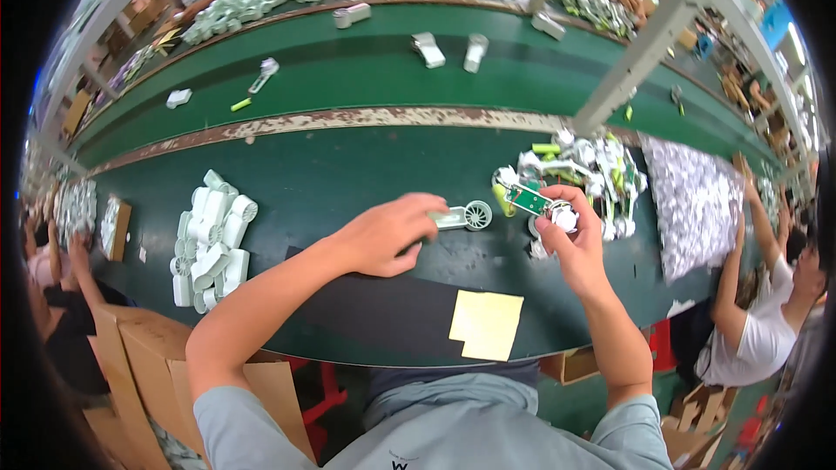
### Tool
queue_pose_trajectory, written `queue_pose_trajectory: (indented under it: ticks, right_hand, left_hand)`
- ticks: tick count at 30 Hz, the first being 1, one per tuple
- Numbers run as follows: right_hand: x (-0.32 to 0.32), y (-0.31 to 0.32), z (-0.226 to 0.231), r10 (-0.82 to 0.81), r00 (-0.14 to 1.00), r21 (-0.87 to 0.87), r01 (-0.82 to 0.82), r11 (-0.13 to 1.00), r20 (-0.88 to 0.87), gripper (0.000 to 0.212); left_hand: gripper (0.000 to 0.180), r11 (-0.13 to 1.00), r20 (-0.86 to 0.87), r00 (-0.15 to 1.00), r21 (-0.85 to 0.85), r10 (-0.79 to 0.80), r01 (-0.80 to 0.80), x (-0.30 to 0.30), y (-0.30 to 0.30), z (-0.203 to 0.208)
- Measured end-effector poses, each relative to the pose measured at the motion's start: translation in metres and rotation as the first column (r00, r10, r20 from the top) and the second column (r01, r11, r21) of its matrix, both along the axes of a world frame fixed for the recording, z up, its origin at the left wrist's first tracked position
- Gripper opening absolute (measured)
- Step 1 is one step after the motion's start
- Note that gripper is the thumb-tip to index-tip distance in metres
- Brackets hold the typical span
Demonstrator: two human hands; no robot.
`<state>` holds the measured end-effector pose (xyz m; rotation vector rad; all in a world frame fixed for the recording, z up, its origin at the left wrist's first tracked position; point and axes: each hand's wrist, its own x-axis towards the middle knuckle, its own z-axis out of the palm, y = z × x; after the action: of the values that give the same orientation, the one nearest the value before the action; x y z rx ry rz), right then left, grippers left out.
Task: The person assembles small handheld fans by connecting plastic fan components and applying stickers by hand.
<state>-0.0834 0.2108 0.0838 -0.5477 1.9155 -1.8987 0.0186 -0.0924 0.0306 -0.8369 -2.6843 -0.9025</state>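
My left hand [389, 233] is over the table with its fingers bent and the thumb apart from them. Its fingertips overlap the handle end of a pale green fan housing half [455, 218] that has a round spoked grille. Whether they press on it is hard to see. In my right hand [576, 239], thumb and fingers close on a fan motor assembly [564, 217], a round white part joined to a green circuit board [529, 199]. A yellow-green battery cell [503, 198] hangs at the board's far end.
Pale green housings [212, 239] are heaped on the left. Beyond my right hand lies a pile of motor assemblies [601, 174], beside a bubble-wrap bag [692, 209]. Yellow paper [488, 324] lies on a black mat [370, 313]. A green conveyor [348, 78] carries scattered parts; co-workers sit around.
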Motion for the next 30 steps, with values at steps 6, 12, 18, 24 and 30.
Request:
queue_pose_trajectory:
  ticks: [6, 12, 18, 24, 30]
  right_hand:
    - [0.014, 0.015, -0.021, 0.048, 0.998, -0.153, -0.053, 0.987, -0.035, 0.035]
    - [0.005, 0.000, -0.013, 0.106, 0.982, -0.300, -0.150, 0.942, -0.158, 0.039]
    - [-0.021, -0.014, -0.017, 0.055, 0.895, -0.197, -0.156, 0.968, -0.442, 0.039]
    - [-0.019, -0.010, -0.043, -0.043, 0.828, -0.151, -0.051, 0.987, -0.558, 0.039]
    - [-0.020, -0.006, -0.046, -0.057, 0.710, -0.055, 0.026, 0.998, -0.702, 0.036]
  left_hand:
    - [0.070, 0.951, 0.023, 0.958, -0.134, 0.284, -0.279, -0.021, 0.031, -0.015]
    - [0.035, 0.908, 0.475, 0.879, 0.346, 0.050, -0.238, -0.039, 0.064, 0.000]
    - [0.050, 0.722, 0.510, 0.834, 0.657, -0.212, -0.219, -0.026, 0.088, -0.015]
    - [0.052, 0.752, 0.573, 0.797, 0.607, -0.191, -0.256, -0.017, 0.076, -0.018]
    - [0.041, 0.543, 0.587, 0.776, 0.740, -0.231, -0.398, -0.016, 0.066, -0.026]
